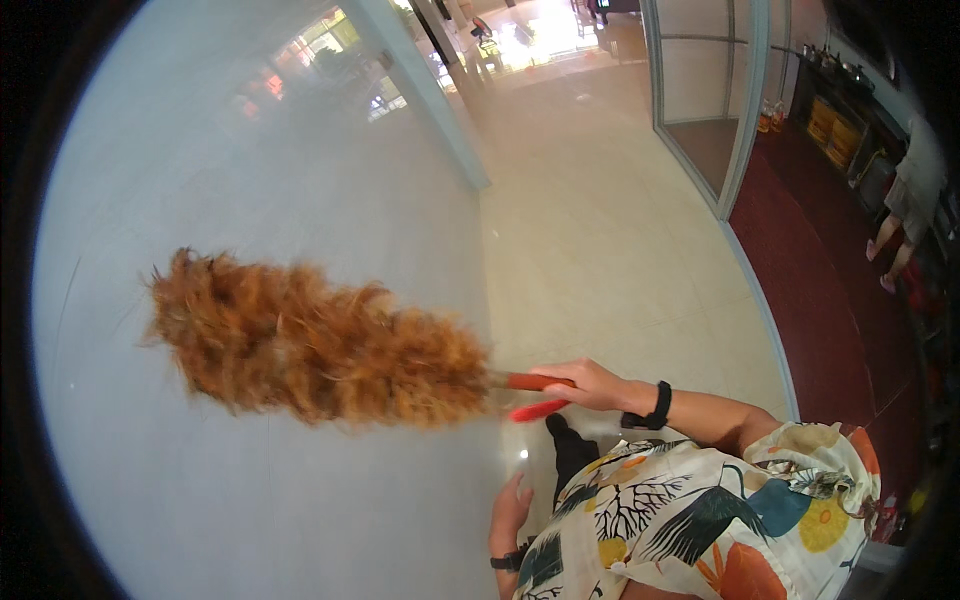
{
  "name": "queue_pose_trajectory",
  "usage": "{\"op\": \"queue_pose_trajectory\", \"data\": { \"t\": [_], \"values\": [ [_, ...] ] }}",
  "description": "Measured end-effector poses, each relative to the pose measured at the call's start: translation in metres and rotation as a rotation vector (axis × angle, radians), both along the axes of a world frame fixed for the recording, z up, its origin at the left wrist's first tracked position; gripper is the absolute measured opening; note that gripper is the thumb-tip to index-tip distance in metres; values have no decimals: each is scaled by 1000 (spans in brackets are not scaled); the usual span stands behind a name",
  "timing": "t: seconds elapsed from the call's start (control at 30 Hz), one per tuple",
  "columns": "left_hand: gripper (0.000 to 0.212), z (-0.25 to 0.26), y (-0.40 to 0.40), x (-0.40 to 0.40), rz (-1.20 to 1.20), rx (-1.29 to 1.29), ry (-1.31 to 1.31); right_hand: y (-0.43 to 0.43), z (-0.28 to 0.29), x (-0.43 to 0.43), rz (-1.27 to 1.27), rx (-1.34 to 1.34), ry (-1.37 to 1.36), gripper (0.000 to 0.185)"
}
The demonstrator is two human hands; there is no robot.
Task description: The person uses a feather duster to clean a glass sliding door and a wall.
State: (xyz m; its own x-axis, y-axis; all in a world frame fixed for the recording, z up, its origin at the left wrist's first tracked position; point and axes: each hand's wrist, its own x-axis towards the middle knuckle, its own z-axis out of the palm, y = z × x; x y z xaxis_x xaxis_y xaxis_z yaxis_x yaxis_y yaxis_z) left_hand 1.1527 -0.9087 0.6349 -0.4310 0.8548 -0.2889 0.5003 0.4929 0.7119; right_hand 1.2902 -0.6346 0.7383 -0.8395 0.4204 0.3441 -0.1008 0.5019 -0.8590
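My right hand (589, 384) grips the red handle (534, 382) of a feather duster. The duster's brown, fluffy head (315, 345) extends left in front of a pale, glossy wall (187, 487); it is slightly blurred, and I cannot tell if it touches the wall. Just below the handle is a second red piece (538, 410); whether it belongs to the duster is unclear. My left hand (511, 502) hangs low beside the wall with nothing in it, its thumb apart from its fingers.
Cream floor tiles (600, 225) run ahead past a light blue door frame (435, 97). To the right, a glazed partition (697, 90) borders a dark red floor (810, 247). A person (911, 180) stands there beside a dark counter (855, 105). Farther off stands a fan (484, 34).
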Motion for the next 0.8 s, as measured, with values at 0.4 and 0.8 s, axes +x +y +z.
{"op": "queue_pose_trajectory", "data": {
  "t": [0.4,0.8],
  "values": [
    [49,-34,60,-40,-41,171,155,25,-48,106,-293,-19,-314,34],
    [47,-45,73,3,-156,-13,98,11,-40,112,-209,-139,-381,41]
  ]
}}
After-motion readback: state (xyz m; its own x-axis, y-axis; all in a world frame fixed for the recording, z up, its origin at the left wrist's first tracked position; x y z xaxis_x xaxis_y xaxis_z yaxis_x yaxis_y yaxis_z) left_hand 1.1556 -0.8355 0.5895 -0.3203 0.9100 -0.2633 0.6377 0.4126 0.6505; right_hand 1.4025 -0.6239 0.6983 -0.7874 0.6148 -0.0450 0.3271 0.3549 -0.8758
